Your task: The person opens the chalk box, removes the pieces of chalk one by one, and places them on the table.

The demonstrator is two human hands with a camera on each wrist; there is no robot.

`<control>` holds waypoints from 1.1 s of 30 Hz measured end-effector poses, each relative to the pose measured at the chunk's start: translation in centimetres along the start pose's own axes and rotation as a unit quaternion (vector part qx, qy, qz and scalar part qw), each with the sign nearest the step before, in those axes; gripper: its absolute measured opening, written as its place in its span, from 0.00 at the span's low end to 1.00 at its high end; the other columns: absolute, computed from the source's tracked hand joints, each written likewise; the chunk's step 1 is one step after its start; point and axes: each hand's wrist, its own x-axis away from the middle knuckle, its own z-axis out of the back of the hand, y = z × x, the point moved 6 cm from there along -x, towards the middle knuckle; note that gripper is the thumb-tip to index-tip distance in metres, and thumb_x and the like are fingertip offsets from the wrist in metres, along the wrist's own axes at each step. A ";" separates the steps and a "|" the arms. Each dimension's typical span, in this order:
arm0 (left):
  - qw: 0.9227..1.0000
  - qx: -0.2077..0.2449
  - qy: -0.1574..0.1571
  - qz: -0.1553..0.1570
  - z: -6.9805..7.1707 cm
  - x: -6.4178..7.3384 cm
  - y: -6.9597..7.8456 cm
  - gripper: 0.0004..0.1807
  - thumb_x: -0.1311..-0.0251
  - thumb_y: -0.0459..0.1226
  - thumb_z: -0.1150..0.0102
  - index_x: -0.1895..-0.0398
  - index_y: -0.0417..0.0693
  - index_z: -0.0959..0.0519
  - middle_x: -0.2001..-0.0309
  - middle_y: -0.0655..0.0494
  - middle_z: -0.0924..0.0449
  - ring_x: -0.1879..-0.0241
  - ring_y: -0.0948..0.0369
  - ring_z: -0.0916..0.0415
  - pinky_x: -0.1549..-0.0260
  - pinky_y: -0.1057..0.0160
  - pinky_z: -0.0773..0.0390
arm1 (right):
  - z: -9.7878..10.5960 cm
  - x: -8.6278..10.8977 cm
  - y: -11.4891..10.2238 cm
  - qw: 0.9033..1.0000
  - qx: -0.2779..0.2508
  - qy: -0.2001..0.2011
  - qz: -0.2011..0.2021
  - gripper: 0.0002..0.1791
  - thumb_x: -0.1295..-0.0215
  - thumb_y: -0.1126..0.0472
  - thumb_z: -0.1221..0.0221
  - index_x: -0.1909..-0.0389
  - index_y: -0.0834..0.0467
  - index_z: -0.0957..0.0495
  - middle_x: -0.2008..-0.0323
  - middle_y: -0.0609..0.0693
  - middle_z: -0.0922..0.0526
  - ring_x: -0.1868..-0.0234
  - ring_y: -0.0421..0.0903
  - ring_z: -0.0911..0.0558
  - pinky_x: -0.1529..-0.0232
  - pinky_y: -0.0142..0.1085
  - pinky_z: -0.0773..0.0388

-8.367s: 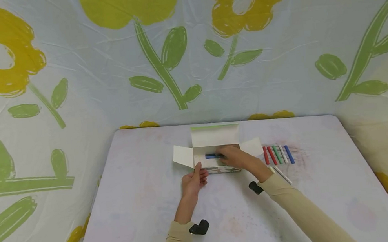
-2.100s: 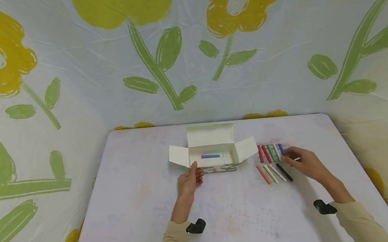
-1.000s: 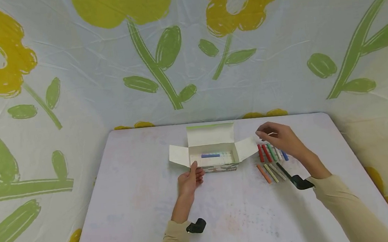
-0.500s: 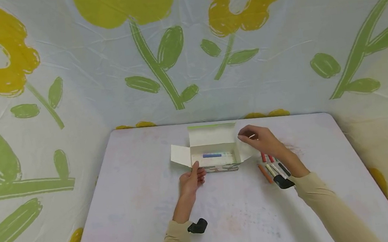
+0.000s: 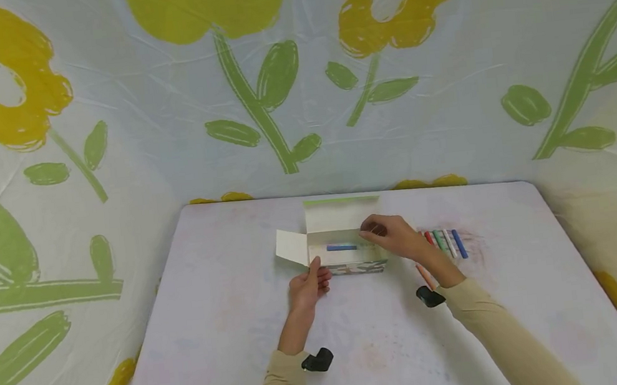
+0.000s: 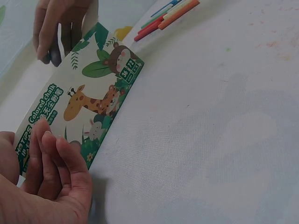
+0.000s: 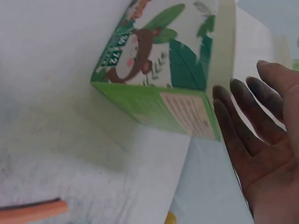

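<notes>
An opened chalk box (image 5: 357, 269) stands on the table; its front reads "Colored chalk" in the left wrist view. Inside lies a blue chalk stick (image 5: 341, 248). My left hand (image 5: 308, 286) holds the box's front left corner, thumb over the rim and bent fingers against the printed front (image 6: 98, 93). My right hand (image 5: 395, 237) hovers at the box's right end, fingers loosely bent and nothing seen between them. In the right wrist view, the fingertips of that hand (image 7: 266, 140) are near the box's upper edge; whether they touch it is unclear. The right flap is mostly hidden behind this hand.
Right of the box, red, green, white and blue chalk sticks (image 5: 459, 244) lie in a row. Nearer the front is an orange stick (image 5: 425, 276); my right forearm covers others there. A flowered cloth (image 5: 446, 109) rises behind the table (image 5: 235, 351).
My right hand has left the chalk rows and moved left to the box's right end. A black stick was seen in the front row earlier. My left hand keeps its hold on the box.
</notes>
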 end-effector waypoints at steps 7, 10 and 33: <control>1.000 0.000 0.006 -0.001 0.1 -0.1 0.0 0.28 0.32 0.53 0.35 0.63 0.30 0.15 0.72 0.54 0.15 0.74 0.66 0.24 0.72 0.70 0.21 | -2.5 -1.3 -0.7 0.996 0.074 -0.034 0.033 0.10 0.29 0.65 0.36 0.53 0.68 0.18 0.62 0.53 0.14 0.60 0.48 0.16 0.56 0.45 0.16; 1.000 0.003 0.010 0.000 0.1 -0.1 -0.1 0.27 0.32 0.52 0.34 0.65 0.32 0.15 0.73 0.54 0.15 0.75 0.65 0.24 0.73 0.70 0.21 | -3.5 -1.6 -0.9 0.992 0.106 -0.052 0.046 0.08 0.30 0.68 0.36 0.55 0.68 0.18 0.62 0.55 0.14 0.61 0.50 0.16 0.56 0.46 0.17; 1.000 0.001 0.020 -0.004 0.0 -0.6 -0.3 0.27 0.31 0.51 0.35 0.64 0.31 0.14 0.73 0.54 0.15 0.76 0.66 0.24 0.74 0.71 0.22 | -8.0 -3.5 -2.1 0.848 0.475 -0.121 0.203 0.10 0.40 0.72 0.30 0.70 0.58 0.22 0.74 0.49 0.20 0.75 0.44 0.21 0.73 0.36 0.21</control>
